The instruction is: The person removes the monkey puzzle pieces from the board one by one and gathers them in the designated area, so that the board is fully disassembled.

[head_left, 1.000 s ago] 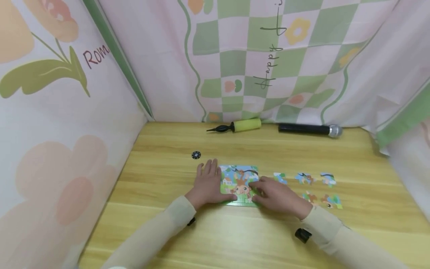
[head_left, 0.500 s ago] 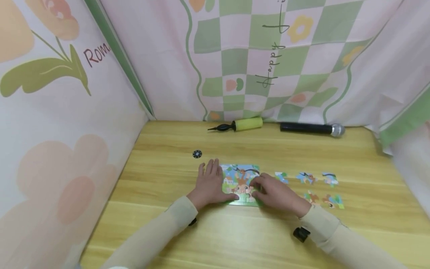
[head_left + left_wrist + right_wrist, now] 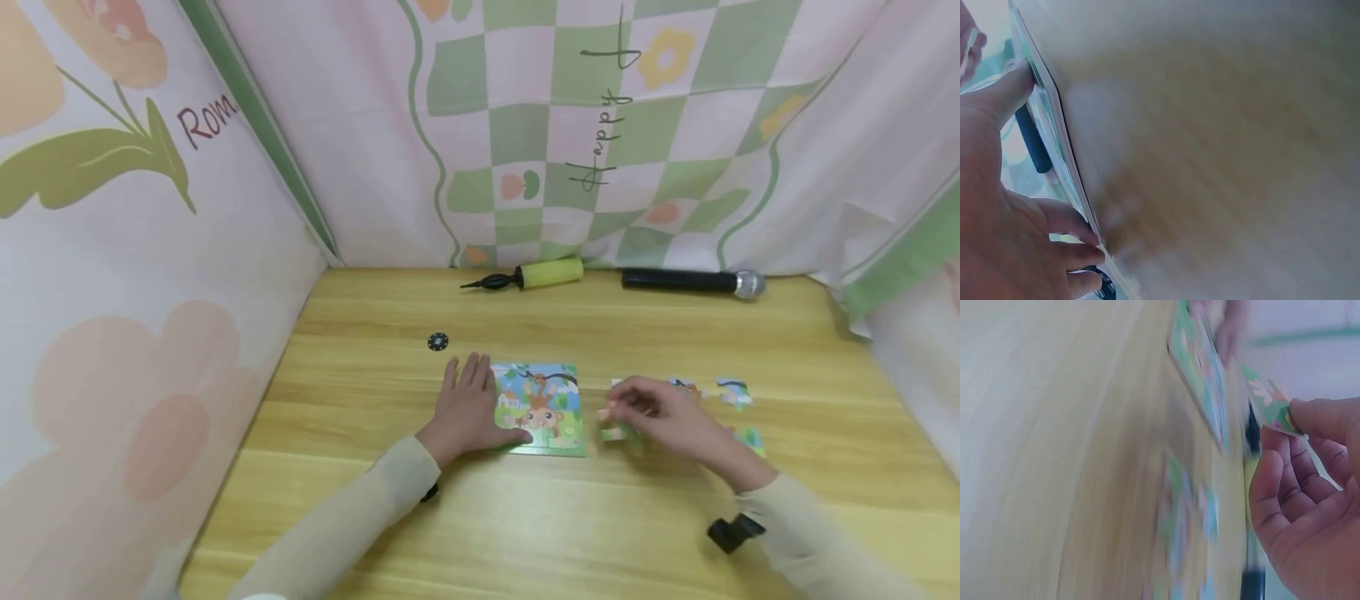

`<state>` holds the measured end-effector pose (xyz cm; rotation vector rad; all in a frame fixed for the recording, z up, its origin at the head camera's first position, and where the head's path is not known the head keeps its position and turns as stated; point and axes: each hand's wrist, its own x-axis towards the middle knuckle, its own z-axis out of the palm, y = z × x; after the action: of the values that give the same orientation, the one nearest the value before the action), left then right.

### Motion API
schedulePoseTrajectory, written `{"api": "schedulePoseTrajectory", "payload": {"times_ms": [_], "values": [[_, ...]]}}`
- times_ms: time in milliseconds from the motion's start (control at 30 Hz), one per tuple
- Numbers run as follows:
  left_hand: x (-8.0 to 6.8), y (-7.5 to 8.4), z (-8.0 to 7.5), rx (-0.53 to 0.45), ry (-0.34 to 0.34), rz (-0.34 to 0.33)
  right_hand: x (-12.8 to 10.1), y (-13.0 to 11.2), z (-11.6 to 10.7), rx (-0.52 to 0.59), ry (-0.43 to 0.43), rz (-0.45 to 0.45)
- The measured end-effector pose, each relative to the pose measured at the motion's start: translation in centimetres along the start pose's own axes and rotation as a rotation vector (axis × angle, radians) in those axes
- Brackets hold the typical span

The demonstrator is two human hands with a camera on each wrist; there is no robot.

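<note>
Cardboard, brightly printed: the puzzle board (image 3: pixel 542 408) shows a brown monkey hanging from a branch against blue sky and green grass, set in a green frame that lies flat on the wooden table (image 3: pixel 525 517). Most of its picture is filled in with pieces; whether any gaps are left I cannot tell.

At the board's 9 o'clock edge the left hand (image 3: pixel 468 408) rests flat, fingers straight, thumb laid along the frame's near corner.

At the board's 3 o'clock, just clear of the frame, the right hand (image 3: pixel 663 412) pinches a single puzzle piece (image 3: pixel 1272 403), green with small flowers, between thumb and fingertips, lifted slightly off the table.

Further toward 3 o'clock lie loose pieces (image 3: pixel 733 392), partly hidden by that hand.

Toward 12 o'clock sit a yellow pump (image 3: pixel 536 275) and a black microphone (image 3: pixel 690 282); a small black disc (image 3: pixel 438 342) lies at 10 o'clock.
</note>
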<state>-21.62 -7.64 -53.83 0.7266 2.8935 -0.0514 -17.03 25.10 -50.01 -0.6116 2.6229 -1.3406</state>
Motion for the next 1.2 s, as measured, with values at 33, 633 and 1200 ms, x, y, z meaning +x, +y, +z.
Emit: {"api": "schedulePoseTrajectory", "payload": {"times_ms": [33,633,1200], "values": [[0.0,0.0,-0.1,-0.004,-0.011,0.002,-0.8,0.4,-1.0,0.001,0.021,0.027],[-0.2,0.2,-0.7,-0.106,-0.086,-0.004,-14.2,6.8,-9.2,-0.168,-0.003,0.417],[-0.8,-0.1,-0.8,-0.114,-0.053,-0.013,-14.5,7.8,-7.4,-0.405,0.082,0.383]]}}
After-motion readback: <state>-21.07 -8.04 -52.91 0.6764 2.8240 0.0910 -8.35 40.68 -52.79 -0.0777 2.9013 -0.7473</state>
